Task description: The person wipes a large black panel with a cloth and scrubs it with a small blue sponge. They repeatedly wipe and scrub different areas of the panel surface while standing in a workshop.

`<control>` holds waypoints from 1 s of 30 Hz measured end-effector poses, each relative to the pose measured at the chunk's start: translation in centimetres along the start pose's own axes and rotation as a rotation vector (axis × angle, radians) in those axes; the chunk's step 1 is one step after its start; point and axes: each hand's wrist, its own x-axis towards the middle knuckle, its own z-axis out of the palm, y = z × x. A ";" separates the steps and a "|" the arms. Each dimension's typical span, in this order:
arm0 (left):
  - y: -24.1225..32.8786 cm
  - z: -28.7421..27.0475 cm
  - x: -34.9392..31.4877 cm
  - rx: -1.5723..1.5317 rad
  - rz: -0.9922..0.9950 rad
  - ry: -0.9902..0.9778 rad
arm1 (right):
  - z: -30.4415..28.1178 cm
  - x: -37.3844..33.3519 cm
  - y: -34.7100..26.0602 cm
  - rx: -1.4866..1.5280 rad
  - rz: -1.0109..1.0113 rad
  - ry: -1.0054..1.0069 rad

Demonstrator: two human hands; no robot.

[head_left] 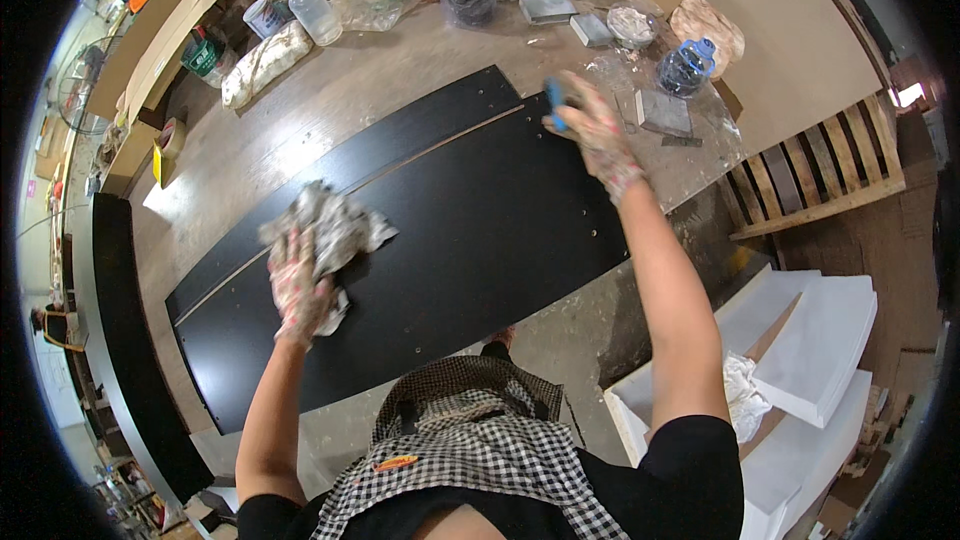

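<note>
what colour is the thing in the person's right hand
The object in the right hand is blue; the head view shows it best.

Grey rag (pixel 345 227) — blurred, it seems.

along the far side of the tabletop (pixel 250 145), a clear plastic bottle (pixel 318 14) stands near a blue-topped jug (pixel 470 2). at the right, white panels (pixel 820 340) lie piled near a slatted wooden frame (pixel 822 222).
</note>
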 end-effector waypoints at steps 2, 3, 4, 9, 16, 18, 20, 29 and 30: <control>6.2 -0.3 3.6 0.017 0.085 -0.025 | 1.6 3.1 1.4 0.098 0.098 -0.009; 9.6 -0.2 5.3 -0.009 0.172 0.005 | 2.0 4.2 2.0 0.131 0.131 0.009; 13.3 -0.1 6.9 -0.031 0.269 0.072 | 2.2 5.1 2.3 0.168 0.156 -0.004; 30.1 0.2 5.7 -0.305 0.755 0.214 | 1.7 6.2 2.1 0.244 0.189 -0.129; 26.5 -0.3 -2.3 -0.421 0.966 -0.105 | 2.5 5.6 3.3 -0.023 0.048 0.068; 20.6 0.2 -5.2 -0.416 0.883 -0.174 | 2.1 5.6 4.2 -0.065 -0.016 0.112; 14.2 0.6 -8.6 -0.342 0.730 -0.225 | 1.5 5.6 4.9 -0.114 -0.061 0.149; -15.6 6.7 -22.2 -0.152 -0.374 0.138 | 0.6 6.1 4.7 -0.209 -0.059 0.330; -18.6 7.5 -23.4 -0.068 -0.413 0.166 | 0.8 6.1 4.7 -0.219 -0.043 0.315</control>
